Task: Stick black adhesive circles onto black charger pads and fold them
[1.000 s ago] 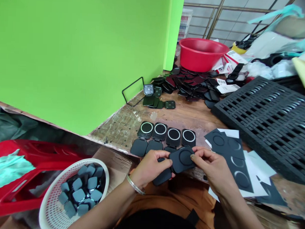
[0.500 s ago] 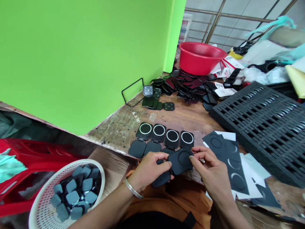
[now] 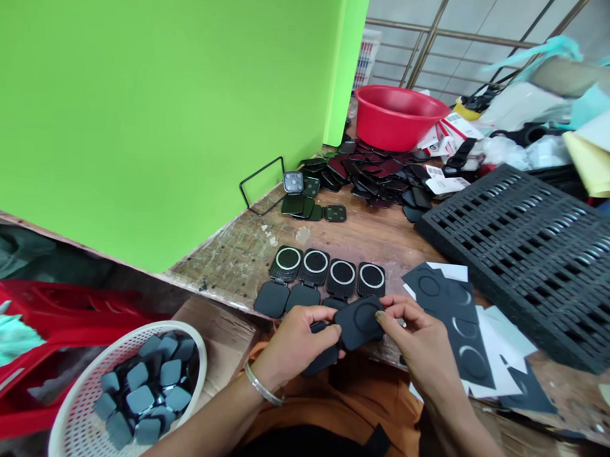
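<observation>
So the dark folding pad [image 3: 359, 322] is at lower centre of the frame, up in the air by the table [image 3: 365, 234] edge with both hands on it. Left hand [image 3: 298, 341] has it clamped, thumb on top near the fold, the fingers mostly hidden underneath. Right hand [image 3: 416, 332] looks closed in a pinch on the right edge, thumb tip on the face by the raised ring; can't tell if it's got just a surface layer or the whole panel. My worry is slippage: if the left thumb eases off, I reckon the loose lower half could swing and drag the thing past the edge. Pushing the thumb off-centre could probably also leave the ring face crooked or creased. Space is tight too: the row of ringed pads [image 3: 288, 258] sits right behind the hands, so a careless knuckle could knock it askew. Just right of the right hand are dark sheets [image 3: 473, 364] over white papers [image 3: 499, 335], easy to snag with a wrist, and the black slotted tray [image 3: 521, 259] blocks the way beyond. White basket [image 3: 78, 407] of pads lower left, red basin [image 3: 393, 125] and a messy dark pile [image 3: 377, 178] upper centre-right.
</observation>
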Action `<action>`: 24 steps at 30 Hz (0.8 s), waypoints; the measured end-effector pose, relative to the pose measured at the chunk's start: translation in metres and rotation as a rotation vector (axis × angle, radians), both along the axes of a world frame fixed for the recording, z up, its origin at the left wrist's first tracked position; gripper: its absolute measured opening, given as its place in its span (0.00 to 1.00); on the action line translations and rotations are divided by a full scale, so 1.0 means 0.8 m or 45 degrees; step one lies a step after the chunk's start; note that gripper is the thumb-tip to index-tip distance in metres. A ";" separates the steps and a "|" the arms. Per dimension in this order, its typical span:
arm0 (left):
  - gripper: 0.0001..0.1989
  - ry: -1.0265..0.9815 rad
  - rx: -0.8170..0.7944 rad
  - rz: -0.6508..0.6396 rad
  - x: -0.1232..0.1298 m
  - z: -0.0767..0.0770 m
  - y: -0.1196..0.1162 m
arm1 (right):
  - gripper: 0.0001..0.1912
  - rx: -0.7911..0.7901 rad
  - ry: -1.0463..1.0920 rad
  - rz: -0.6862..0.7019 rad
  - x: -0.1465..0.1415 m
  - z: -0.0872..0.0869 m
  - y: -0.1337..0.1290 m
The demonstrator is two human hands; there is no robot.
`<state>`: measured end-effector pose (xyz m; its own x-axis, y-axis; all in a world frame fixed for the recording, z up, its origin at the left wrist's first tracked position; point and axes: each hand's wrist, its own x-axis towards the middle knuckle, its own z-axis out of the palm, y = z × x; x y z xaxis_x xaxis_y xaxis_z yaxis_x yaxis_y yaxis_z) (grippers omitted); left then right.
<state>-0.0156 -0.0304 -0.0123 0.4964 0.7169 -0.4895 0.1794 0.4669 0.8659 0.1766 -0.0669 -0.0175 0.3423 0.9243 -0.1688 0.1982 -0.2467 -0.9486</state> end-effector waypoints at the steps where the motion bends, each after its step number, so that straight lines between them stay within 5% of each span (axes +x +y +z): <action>1: 0.14 -0.002 0.001 -0.002 0.000 0.000 0.000 | 0.13 0.002 -0.008 0.003 0.000 0.000 0.000; 13: 0.15 -0.017 0.008 0.003 0.000 0.004 0.000 | 0.12 0.088 -0.141 0.045 -0.007 0.003 0.001; 21: 0.14 -0.004 0.155 0.038 -0.004 0.004 -0.004 | 0.14 0.188 -1.120 0.298 0.009 0.022 0.006; 24: 0.15 -0.085 -0.010 0.080 -0.007 0.000 -0.002 | 0.17 0.019 -1.011 0.250 0.015 0.026 0.013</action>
<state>-0.0211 -0.0322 -0.0120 0.4825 0.7436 -0.4628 0.0918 0.4825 0.8711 0.1888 -0.0569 0.0033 0.1867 0.9800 0.0683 0.8506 -0.1264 -0.5104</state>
